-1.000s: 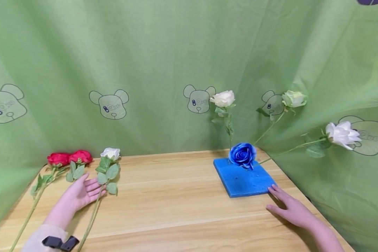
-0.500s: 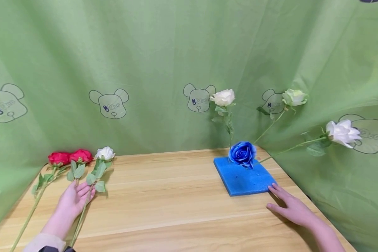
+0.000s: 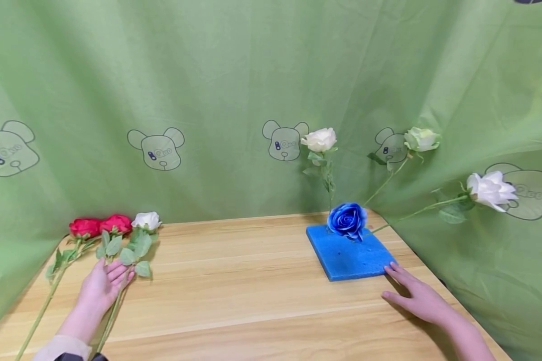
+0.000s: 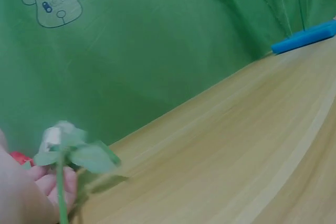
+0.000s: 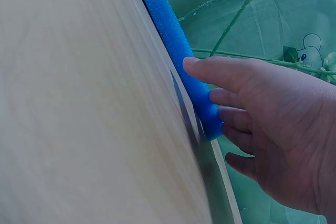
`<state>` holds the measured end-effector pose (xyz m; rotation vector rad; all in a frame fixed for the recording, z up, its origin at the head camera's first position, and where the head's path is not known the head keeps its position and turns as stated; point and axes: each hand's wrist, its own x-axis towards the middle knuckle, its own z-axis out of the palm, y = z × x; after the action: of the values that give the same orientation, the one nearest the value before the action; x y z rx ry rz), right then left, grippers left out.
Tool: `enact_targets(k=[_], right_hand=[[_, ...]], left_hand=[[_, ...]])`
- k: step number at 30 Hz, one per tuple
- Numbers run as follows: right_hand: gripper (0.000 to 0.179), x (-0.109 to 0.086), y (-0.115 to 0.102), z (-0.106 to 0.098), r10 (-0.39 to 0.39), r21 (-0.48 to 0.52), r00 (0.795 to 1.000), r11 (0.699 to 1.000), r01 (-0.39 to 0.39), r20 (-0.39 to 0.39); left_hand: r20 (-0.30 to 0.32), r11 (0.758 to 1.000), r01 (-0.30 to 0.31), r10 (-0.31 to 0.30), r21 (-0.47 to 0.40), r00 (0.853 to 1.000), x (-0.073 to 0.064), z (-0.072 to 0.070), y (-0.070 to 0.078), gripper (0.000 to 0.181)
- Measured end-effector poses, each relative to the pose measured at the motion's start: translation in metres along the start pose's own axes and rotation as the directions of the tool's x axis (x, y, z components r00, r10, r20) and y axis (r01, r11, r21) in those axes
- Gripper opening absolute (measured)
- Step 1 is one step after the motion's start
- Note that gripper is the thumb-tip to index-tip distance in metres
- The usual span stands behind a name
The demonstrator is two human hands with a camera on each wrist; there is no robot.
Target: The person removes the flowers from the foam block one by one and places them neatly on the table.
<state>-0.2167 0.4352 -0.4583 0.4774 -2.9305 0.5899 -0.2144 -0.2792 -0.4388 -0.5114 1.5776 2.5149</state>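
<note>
The outer red rose (image 3: 85,228) has its stem end cut off by the bottom corner, and the left hand (image 3: 99,288) hides the low part of the other red rose (image 3: 116,223). By that hand, the white rose (image 3: 146,221) looks blurry in the left wrist view, where the flowers over the foam block (image 3: 361,260) lose their tops. The blue rose (image 3: 347,221) hides most of its own stem. A dark thing (image 3: 529,1) up top and a black thing (image 3: 69,357) below are mostly cut off, too little to name. Words on the bear drawings (image 3: 162,153) are too tiny to read.

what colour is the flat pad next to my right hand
The pad is blue, clearest in the head view.
</note>
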Motion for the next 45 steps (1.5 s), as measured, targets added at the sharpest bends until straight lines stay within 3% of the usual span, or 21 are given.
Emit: enact_targets(k=[5, 10, 16, 23, 26, 28, 34, 38, 40, 42, 45], right_hand=[[0.074, -0.001, -0.001, -0.001, 0.002, 0.003, 1.0, 1.0, -0.002, 0.007], [0.075, 0.0, 0.0, -0.002, 0.001, 0.01, 1.0, 1.0, -0.001, 0.016], [0.074, 0.001, 0.001, 0.0, -0.002, 0.014, 1.0, 1.0, 0.002, 0.016], [0.073, -0.001, -0.001, -0.001, 0.001, 0.01, 1.0, 1.0, -0.001, 0.004], [0.073, -0.001, 0.0, -0.001, 0.002, 0.008, 1.0, 1.0, -0.002, 0.002], [0.073, -0.001, 0.0, -0.001, 0.002, 0.006, 1.0, 1.0, -0.002, 0.007], [0.074, 0.0, 0.0, 0.0, -0.003, 0.007, 1.0, 1.0, 0.003, 0.017], [0.073, 0.0, -0.002, -0.001, -0.003, 0.006, 1.0, 1.0, 0.003, 0.02], [0.073, 0.0, -0.004, -0.003, -0.002, 0.008, 1.0, 1.0, 0.002, 0.022], [0.073, -0.001, -0.004, -0.003, -0.003, 0.007, 1.0, 1.0, 0.003, 0.021], [0.073, -0.001, -0.004, -0.003, -0.002, 0.008, 1.0, 1.0, 0.002, 0.019]], left_hand=[[0.149, 0.994, 0.05, -0.034, -0.102, 0.988, -0.001, -0.008, 0.002, 0.063], [0.248, 0.991, 0.077, -0.049, -0.106, 0.967, -0.002, -0.012, 0.005, 0.065], [0.32, 0.991, 0.092, -0.056, -0.096, 0.946, -0.007, -0.015, 0.007, 0.062], [0.335, 0.993, 0.098, -0.071, -0.065, 0.94, -0.017, -0.012, 0.004, 0.056], [0.37, 0.991, 0.098, -0.059, -0.089, 0.927, -0.023, -0.011, 0.003, 0.056], [0.419, 0.987, 0.103, -0.043, -0.121, 0.907, -0.028, -0.012, 0.004, 0.058], [0.612, 0.944, 0.184, 0.025, -0.276, 0.791, -0.04, -0.012, 0.006, 0.064], [0.647, 0.934, 0.194, 0.05, -0.301, 0.761, -0.049, -0.001, 0.008, 0.064], [0.652, 0.94, 0.18, 0.056, -0.289, 0.757, -0.052, 0.008, 0.01, 0.062], [0.645, 0.948, 0.163, 0.054, -0.272, 0.762, -0.053, 0.018, 0.012, 0.06], [0.611, 0.964, 0.113, 0.06, -0.24, 0.789, -0.055, 0.035, 0.016, 0.054]])
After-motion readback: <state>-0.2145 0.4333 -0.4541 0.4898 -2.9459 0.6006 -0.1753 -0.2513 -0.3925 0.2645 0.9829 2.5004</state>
